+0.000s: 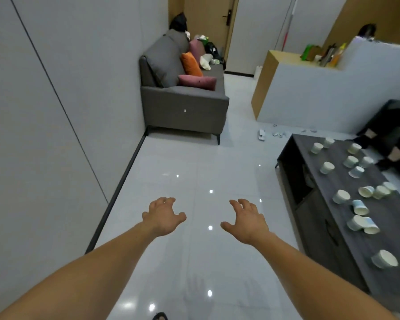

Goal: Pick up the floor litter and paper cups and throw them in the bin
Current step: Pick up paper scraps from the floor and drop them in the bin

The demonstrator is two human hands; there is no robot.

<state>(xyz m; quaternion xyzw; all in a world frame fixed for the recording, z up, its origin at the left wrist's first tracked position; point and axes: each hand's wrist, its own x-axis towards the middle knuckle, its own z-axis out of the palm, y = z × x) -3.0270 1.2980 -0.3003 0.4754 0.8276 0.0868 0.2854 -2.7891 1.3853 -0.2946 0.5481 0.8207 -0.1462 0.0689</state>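
Several white paper cups (341, 196) lie scattered on the dark low table (328, 229) at the right, some upright and some tipped over. Small bits of litter (278, 134) lie on the glossy floor beyond the table's far end, near the white counter. My left hand (162, 215) and my right hand (247, 220) reach forward over bare floor, palms down, fingers loosely curled, holding nothing. Both hands are well to the left of the cups. No bin is in view.
A grey sofa (183, 105) with orange and pink cushions stands against the left wall ahead. A white and wood counter (310, 93) stands at the back right. A person in black sits at the far right (388, 144). A door is at the back.
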